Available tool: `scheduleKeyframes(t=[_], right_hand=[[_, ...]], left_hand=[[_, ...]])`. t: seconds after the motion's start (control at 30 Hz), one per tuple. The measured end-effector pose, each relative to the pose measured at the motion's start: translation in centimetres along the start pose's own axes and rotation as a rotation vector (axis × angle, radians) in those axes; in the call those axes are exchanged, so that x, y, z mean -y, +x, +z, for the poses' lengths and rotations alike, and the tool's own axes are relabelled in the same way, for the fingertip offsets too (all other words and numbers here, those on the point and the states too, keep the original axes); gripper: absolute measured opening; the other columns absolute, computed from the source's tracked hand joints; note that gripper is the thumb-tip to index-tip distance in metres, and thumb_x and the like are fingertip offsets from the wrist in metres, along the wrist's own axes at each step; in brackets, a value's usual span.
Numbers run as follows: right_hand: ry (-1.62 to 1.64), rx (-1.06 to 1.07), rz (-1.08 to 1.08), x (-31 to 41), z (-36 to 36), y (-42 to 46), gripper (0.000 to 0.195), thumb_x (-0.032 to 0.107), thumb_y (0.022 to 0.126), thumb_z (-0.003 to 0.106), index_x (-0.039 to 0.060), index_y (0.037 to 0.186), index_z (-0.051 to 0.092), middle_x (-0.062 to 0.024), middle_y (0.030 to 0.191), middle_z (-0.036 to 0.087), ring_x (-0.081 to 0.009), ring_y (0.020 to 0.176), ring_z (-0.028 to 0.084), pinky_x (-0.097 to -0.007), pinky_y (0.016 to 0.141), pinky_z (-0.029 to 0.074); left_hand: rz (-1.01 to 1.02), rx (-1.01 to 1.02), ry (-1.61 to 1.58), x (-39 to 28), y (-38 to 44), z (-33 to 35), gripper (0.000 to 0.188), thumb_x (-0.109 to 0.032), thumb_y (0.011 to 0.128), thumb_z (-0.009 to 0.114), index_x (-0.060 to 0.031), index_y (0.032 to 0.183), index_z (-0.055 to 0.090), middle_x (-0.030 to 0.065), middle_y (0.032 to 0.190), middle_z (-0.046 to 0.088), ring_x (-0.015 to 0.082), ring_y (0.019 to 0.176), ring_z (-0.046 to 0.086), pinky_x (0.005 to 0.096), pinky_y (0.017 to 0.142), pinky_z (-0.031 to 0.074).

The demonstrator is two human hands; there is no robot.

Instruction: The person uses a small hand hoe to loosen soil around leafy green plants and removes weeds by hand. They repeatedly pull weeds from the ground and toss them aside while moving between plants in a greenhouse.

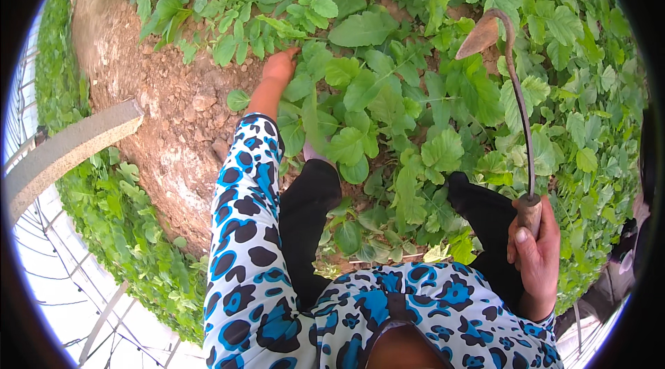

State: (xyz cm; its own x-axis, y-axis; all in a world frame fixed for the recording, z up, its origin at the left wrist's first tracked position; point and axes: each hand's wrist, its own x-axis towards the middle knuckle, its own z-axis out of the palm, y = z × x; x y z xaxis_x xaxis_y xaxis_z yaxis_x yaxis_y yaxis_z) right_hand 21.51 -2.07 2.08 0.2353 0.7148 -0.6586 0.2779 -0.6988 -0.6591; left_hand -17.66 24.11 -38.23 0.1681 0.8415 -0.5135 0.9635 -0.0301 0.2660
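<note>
My right hand [537, 255] grips the wooden handle [529, 213] of a hand hoe, whose curved metal neck [519, 94] rises to a rusty pointed blade [478, 35]. The blade is up over the leaves at the right. My left hand [279, 67] reaches down into the leafy green plants [311, 65] at the edge of the bare soil. Leaves cover its fingertips, so whether it grasps a stem is unclear. Broad lobed leaves [363, 29] spread in front of me and between my legs.
Bare, crumbly soil [171, 104] runs along the left. A concrete post or beam [78, 133] juts in from the left rim. Another leafy strip [130, 234] grows beyond it, beside a greenhouse frame [67, 265] with pale sheeting. My black-trousered legs [311, 208] stand among the plants.
</note>
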Motion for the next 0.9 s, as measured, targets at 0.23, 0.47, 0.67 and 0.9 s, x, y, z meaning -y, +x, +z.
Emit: scheduleKeyframes(t=[0.23, 0.47, 0.67, 0.9], right_hand=[[0.036, -0.014, 0.036, -0.4, -0.9, 0.2, 0.049, 0.039, 0.089, 0.065, -0.0015, 0.114, 0.05, -0.0015, 0.065, 0.051, -0.0078, 0.049, 0.047, -0.0218, 0.045, 0.036], [0.017, -0.001, 0.05, -1.2, -1.7, 0.1, 0.051, 0.042, 0.088, 0.066, -0.0012, 0.11, 0.05, -0.001, 0.065, 0.053, -0.0077, 0.051, 0.046, -0.0219, 0.049, 0.036], [0.016, 0.012, 0.064, -1.2, -2.6, 0.1, 0.052, 0.042, 0.087, 0.068, -0.0014, 0.109, 0.05, -0.0016, 0.07, 0.053, -0.0095, 0.06, 0.045, -0.0235, 0.057, 0.038], [0.024, 0.056, 0.067, -0.9, -3.3, 0.1, 0.055, 0.041, 0.087, 0.069, -0.0044, 0.112, 0.049, -0.0038, 0.077, 0.054, -0.0118, 0.066, 0.047, -0.0255, 0.062, 0.041]], left_hand=[[-0.07, -0.096, 0.063, -1.5, 0.5, 1.5, 0.037, -0.016, 0.09, 0.056, -0.0219, 0.126, 0.058, 0.0176, 0.106, 0.068, 0.037, 0.099, 0.065, 0.0474, 0.083, 0.052], [-0.105, -0.199, 0.176, -2.5, 1.9, 2.4, 0.03, -0.014, 0.091, 0.048, -0.0192, 0.116, 0.063, 0.0183, 0.099, 0.07, 0.0384, 0.092, 0.067, 0.0486, 0.078, 0.053], [-0.084, -0.208, 0.139, -0.7, 2.2, 2.7, 0.021, -0.019, 0.091, 0.052, -0.0162, 0.107, 0.065, 0.0179, 0.098, 0.069, 0.0377, 0.092, 0.067, 0.0483, 0.076, 0.052], [0.007, -0.293, -0.194, 3.3, -0.9, -0.4, 0.014, -0.02, 0.091, 0.063, -0.0085, 0.097, 0.063, 0.0119, 0.082, 0.068, 0.0268, 0.072, 0.064, 0.0388, 0.066, 0.05]])
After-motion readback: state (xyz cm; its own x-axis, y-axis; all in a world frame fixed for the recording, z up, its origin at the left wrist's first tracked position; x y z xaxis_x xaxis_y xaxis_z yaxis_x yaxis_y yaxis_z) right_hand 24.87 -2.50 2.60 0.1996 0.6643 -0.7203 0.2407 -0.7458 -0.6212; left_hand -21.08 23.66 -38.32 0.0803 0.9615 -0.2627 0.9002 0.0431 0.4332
